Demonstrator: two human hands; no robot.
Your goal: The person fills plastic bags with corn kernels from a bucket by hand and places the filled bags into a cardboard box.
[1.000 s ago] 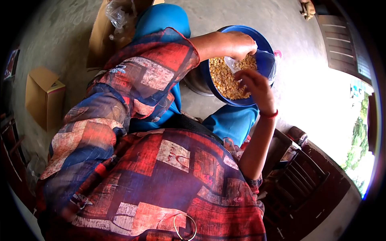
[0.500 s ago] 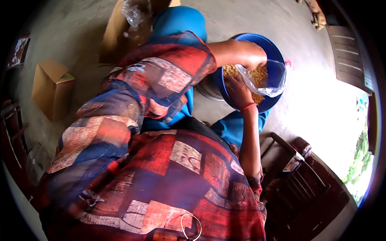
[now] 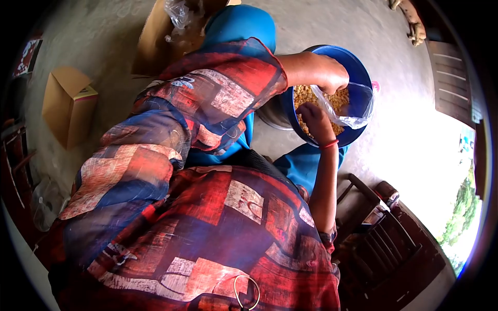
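Observation:
A blue tub [image 3: 358, 58] holds a layer of small golden-yellow pieces [image 3: 306, 94], perhaps a snack; their kind is too small to tell. My left hand [image 3: 332, 76] reaches over the far rim, its fingers closed on the edge of a clear plastic bag [image 3: 357, 122]. The bag hangs inside the tub with its mouth spread toward the right. Beside the bag, my right hand [image 3: 317, 123], with a red bangle at the wrist, is over the pieces with its fingers curled together. What lies within those fingers is hidden.
An open cardboard box [image 3: 150, 44] with crumpled clear plastic [image 3: 177, 14] stands at the upper left. A smaller carton [image 3: 67, 111] is farther left. Dark wooden chair [image 3: 389, 233] stands at the lower right. An animal's legs [image 3: 413, 23] show at the top right.
My right hand has lifted up from the yellow pieces, and its fingers have curled. My left hand still grips the bag. The whole view has shifted slightly.

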